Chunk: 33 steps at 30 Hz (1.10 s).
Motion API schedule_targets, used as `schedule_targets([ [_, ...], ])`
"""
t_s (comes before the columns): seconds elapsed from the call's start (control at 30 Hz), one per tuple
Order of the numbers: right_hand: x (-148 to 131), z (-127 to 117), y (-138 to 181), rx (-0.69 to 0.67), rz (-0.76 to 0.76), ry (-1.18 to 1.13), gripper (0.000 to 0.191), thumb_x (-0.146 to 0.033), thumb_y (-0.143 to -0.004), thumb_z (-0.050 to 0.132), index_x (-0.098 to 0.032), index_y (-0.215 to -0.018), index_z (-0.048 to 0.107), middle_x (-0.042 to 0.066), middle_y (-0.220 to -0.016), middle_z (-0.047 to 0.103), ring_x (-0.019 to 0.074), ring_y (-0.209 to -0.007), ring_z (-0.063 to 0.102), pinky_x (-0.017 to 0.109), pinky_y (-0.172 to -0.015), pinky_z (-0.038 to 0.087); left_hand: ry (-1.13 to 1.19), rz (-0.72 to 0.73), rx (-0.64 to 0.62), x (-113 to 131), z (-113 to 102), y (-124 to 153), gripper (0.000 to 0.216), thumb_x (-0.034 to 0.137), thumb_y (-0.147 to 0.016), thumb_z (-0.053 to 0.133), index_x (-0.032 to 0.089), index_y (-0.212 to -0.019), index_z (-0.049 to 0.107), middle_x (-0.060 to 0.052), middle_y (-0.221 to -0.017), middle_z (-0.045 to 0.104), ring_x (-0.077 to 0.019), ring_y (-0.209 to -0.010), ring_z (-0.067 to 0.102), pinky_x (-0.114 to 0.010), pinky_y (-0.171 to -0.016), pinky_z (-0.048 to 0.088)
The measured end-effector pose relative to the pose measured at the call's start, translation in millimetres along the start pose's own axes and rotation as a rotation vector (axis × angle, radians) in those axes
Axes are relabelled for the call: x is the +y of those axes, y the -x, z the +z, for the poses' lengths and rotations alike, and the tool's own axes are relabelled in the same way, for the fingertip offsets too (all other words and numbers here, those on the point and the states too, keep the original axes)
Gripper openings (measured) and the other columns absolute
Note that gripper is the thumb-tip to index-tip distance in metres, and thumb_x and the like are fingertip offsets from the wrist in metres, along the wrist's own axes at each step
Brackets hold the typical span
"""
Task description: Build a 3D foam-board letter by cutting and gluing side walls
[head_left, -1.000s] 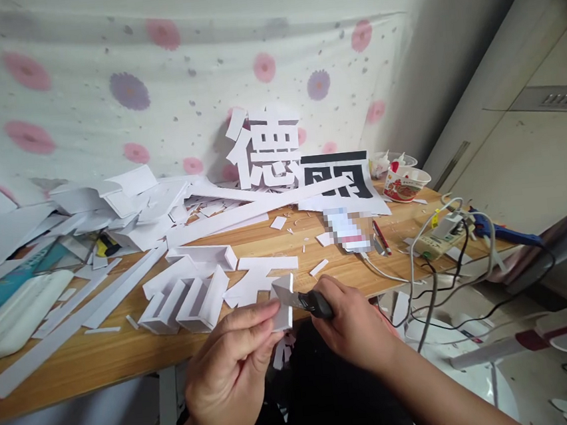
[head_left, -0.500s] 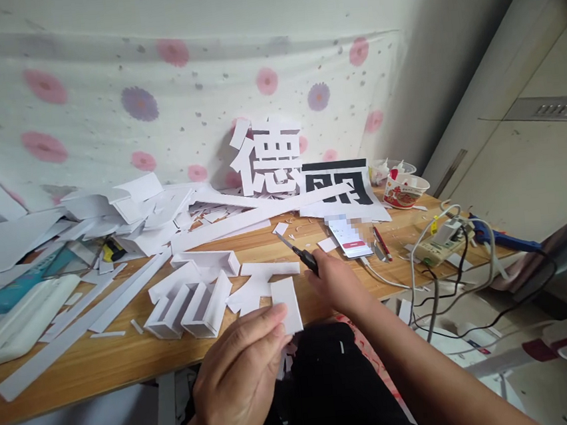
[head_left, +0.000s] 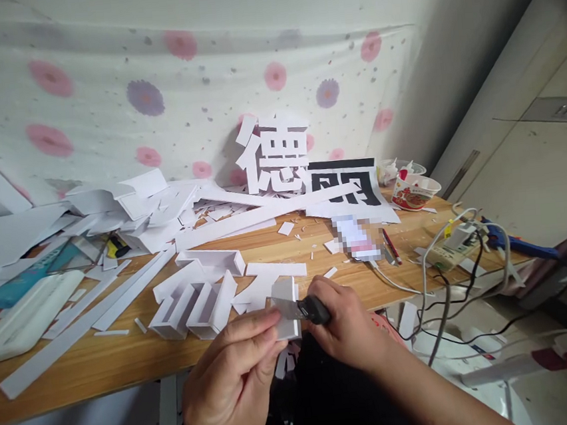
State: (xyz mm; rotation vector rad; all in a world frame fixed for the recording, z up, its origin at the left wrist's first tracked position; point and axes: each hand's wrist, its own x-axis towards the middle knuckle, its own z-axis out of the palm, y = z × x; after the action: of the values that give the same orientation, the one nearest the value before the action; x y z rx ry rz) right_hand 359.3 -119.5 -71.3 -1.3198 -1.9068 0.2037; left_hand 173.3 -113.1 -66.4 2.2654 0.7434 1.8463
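Note:
My left hand (head_left: pixel 229 378) pinches a small white foam board piece (head_left: pixel 289 329) between thumb and fingers, above the table's front edge. My right hand (head_left: pixel 349 330) is wrapped around the black handle of a utility knife (head_left: pixel 315 309). The knife's blade lies across the face of the board piece, close to my left fingertips; whether it cuts in, I cannot tell. Just behind my hands, a white box-shaped letter part (head_left: pixel 210 306) with raised walls rests on the wooden table (head_left: pixel 141 356). Beside it lies a flat white cutout (head_left: pixel 276 268), partly hidden by the held piece.
A white raised character (head_left: pixel 278 159) leans at the back beside a printed sheet (head_left: pixel 388 209). White board scraps (head_left: pixel 147 205) pile up at left. On the right are a phone (head_left: pixel 358 235), a paper bowl (head_left: pixel 414 192), a power strip (head_left: pixel 450 250) with cables, and a blue-handled tool (head_left: pixel 522 243).
My right hand has brought the knife from over the table down to the board piece, blade now across it. The piece has turned slightly in my left hand. The view has shifted slightly.

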Motion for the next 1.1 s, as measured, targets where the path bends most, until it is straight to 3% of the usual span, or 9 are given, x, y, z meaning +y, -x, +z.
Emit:
schedule_targets([
  [0.47, 5.3, 8.8, -10.6, 0.077, 0.030, 0.039, 0.013, -0.020, -0.079, 0.046, -0.024, -0.070, 0.036, 0.000, -0.068, 0.047, 0.0144, -0.058, 0.045, 0.025, -0.054, 0.035, 0.007, 0.008, 0.021, 6.9, 1.4, 0.8, 0.022, -0.002, -0.077, 0.067, 0.012, -0.093, 0.066, -0.004, -0.099, 0.075, -0.0148, -0.087, 0.071, -0.025, -0.077, 0.061],
  [0.53, 8.9, 10.1, -13.2, 0.045, 0.100, 0.074, 0.013, -0.022, -0.080, 0.047, -0.023, -0.071, 0.038, 0.000, -0.068, 0.049, 0.0150, -0.058, 0.046, 0.026, -0.055, 0.035, 0.010, 0.000, 0.020, 9.7, -1.6, 0.3, 0.022, -0.003, -0.077, 0.066, 0.012, -0.092, 0.066, -0.003, -0.099, 0.075, -0.0139, -0.087, 0.071, -0.023, -0.079, 0.061],
  [0.67, 25.9, 10.3, -28.0, -0.069, 0.392, 0.209, 0.014, -0.025, -0.084, 0.052, -0.022, -0.072, 0.045, 0.001, -0.065, 0.055, 0.0163, -0.058, 0.051, 0.026, -0.055, 0.034, -0.029, 0.098, -0.104, 10.3, -9.2, -3.7, 0.024, -0.001, -0.077, 0.066, 0.015, -0.095, 0.065, -0.003, -0.099, 0.075, -0.0144, -0.087, 0.071, -0.023, -0.078, 0.062],
  [0.83, 63.1, 6.5, -58.6, -0.106, 0.466, 0.280, 0.015, -0.031, -0.083, 0.060, -0.019, -0.091, 0.058, 0.006, -0.077, 0.064, 0.0198, -0.064, 0.058, 0.028, -0.055, 0.037, -0.055, 0.196, -0.122, -4.0, -4.4, -3.8, 0.029, -0.004, -0.075, 0.066, 0.013, -0.098, 0.068, -0.008, -0.105, 0.073, -0.0190, -0.095, 0.070, -0.029, -0.087, 0.060],
  [0.97, 75.0, 6.8, -74.4, -0.096, 0.461, 0.307, 0.035, -0.014, -0.074, 0.065, -0.017, -0.109, 0.061, 0.013, -0.095, 0.064, 0.0259, -0.083, 0.063, 0.034, -0.069, 0.046, -0.039, 0.234, -0.183, -13.5, -1.9, -2.1, 0.033, -0.006, -0.074, 0.066, 0.011, -0.102, 0.068, -0.009, -0.109, 0.072, -0.0202, -0.099, 0.068, -0.032, -0.091, 0.058],
  [1.03, 63.7, 9.4, -71.8, -0.041, 0.417, 0.321, 0.037, -0.011, -0.076, 0.063, -0.016, -0.112, 0.061, 0.016, -0.109, 0.061, 0.0298, -0.102, 0.059, 0.041, -0.084, 0.046, -0.051, 0.237, -0.176, -14.6, -3.4, -5.1, 0.033, -0.006, -0.075, 0.065, 0.011, -0.103, 0.068, -0.009, -0.108, 0.072, -0.0194, -0.099, 0.068, -0.031, -0.091, 0.058],
  [1.1, 42.1, 15.4, -60.3, 0.021, 0.333, 0.248, 0.028, -0.013, -0.082, 0.056, -0.018, -0.108, 0.063, 0.014, -0.116, 0.059, 0.0275, -0.114, 0.053, 0.042, -0.094, 0.044, -0.083, 0.252, -0.142, -12.3, -4.1, -8.4, 0.033, -0.006, -0.075, 0.065, 0.011, -0.103, 0.067, -0.008, -0.106, 0.072, -0.0186, -0.097, 0.069, -0.029, -0.089, 0.059],
])
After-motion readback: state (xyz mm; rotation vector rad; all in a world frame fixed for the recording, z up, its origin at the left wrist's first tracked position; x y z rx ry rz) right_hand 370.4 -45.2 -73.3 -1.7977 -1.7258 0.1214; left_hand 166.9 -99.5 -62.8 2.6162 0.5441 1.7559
